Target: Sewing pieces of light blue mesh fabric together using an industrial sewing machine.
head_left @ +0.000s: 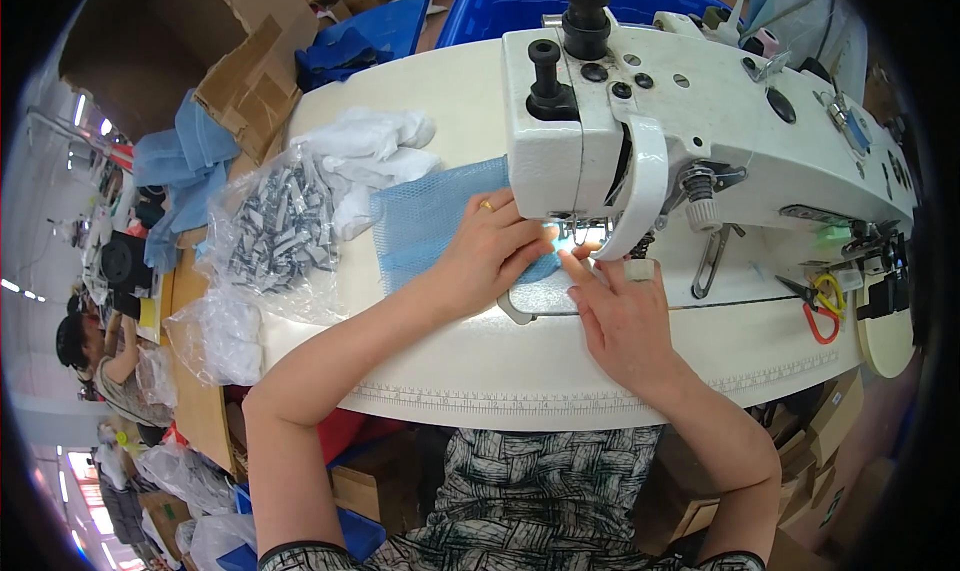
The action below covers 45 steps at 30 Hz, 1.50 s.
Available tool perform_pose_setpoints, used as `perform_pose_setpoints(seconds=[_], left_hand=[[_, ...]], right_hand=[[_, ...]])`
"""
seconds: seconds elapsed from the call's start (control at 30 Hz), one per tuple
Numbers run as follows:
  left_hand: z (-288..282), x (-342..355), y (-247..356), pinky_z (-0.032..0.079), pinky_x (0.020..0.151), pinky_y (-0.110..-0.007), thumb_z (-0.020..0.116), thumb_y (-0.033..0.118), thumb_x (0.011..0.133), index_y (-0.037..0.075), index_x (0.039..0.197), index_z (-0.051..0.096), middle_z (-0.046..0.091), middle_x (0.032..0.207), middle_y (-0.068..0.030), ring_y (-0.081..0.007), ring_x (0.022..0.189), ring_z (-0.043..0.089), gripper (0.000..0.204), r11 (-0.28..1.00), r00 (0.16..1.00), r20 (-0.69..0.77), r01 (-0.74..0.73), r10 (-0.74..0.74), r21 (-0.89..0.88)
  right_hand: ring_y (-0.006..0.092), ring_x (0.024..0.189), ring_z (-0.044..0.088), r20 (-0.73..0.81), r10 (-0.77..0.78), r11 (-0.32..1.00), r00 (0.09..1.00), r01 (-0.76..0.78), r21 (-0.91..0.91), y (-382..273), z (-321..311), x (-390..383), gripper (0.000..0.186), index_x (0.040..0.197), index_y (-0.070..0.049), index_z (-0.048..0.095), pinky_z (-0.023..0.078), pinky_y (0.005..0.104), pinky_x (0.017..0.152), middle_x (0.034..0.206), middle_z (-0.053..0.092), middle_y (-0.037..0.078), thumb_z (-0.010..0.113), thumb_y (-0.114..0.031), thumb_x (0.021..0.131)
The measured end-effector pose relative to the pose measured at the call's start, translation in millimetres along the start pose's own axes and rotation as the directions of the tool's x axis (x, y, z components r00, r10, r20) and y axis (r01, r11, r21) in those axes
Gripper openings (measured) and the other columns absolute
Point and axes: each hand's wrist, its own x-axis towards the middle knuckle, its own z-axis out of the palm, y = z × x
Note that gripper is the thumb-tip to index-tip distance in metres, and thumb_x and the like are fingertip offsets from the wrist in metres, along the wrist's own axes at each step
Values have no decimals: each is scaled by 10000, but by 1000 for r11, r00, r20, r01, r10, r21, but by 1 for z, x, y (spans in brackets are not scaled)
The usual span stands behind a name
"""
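Observation:
A piece of blue mesh fabric (405,226) lies on the white sewing machine bed, its right end running under the machine head to the needle (577,233). My left hand (488,256), with a ring on one finger, is closed on the fabric's right part, fingertips just left of the needle. My right hand (628,321) rests on the bed right of and below the needle. Its fingers stretch toward the presser foot, and the thumb stands apart. The white sewing machine (555,161) hides part of both hands' fingertips. Bright light under the needle blurs what lies there.
Left of the fabric lie a clear plastic bag of small grey labels (285,226) and a white cloth pile (365,156). Scissors with red and yellow handles (825,311) lie at the right. A blue bin (480,6) and cardboard box (250,81) stand behind. Another person (115,366) sits far left.

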Motion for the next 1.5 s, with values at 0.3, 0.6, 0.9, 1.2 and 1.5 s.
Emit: perform_pose_setpoints(seconds=[0.3,0.6,0.9,1.2,1.5], left_hand=[[-42,-55,10,497,882,-400,829,101,848,38,653,567,716,1014,-96,-293,1150,678,332,863,970,237,74,55,-500],[-45,-84,79,492,967,-403,824,-56,769,58,816,581,680,1121,-125,-311,1253,611,272,933,997,-12,62,-71,-354],[-89,-112,91,453,1052,-408,635,-46,919,9,1070,618,697,1132,-124,-262,1132,638,161,906,913,-91,374,-397,-197],[-108,-95,121,405,617,-285,559,134,1068,-2,969,562,534,731,-40,-90,706,455,169,786,797,-166,496,-581,-370],[-101,-91,124,406,609,-292,584,148,1054,-5,976,565,530,724,-56,-122,681,469,173,786,816,-159,454,-556,-419]], right_hand=[[302,1102,621,-56,-250,946,967,256,197,-8,-12,2,401,1188,-88,678,518,417,899,1229,641,88,760,-103,796],[295,1032,604,-1,-282,912,960,268,312,-25,-8,2,326,1112,-63,673,496,411,834,1149,640,88,772,-140,812],[308,1031,619,-277,-264,928,924,322,189,-58,-18,0,212,979,-35,642,489,424,861,1108,656,120,742,-22,793],[366,1123,611,-430,-320,844,844,460,275,-99,-18,8,435,1117,-70,613,485,451,936,1271,616,136,796,-66,723],[331,1146,593,-318,-317,939,894,343,31,-111,-36,7,386,1057,-72,633,461,482,964,1212,633,112,767,-149,703]])
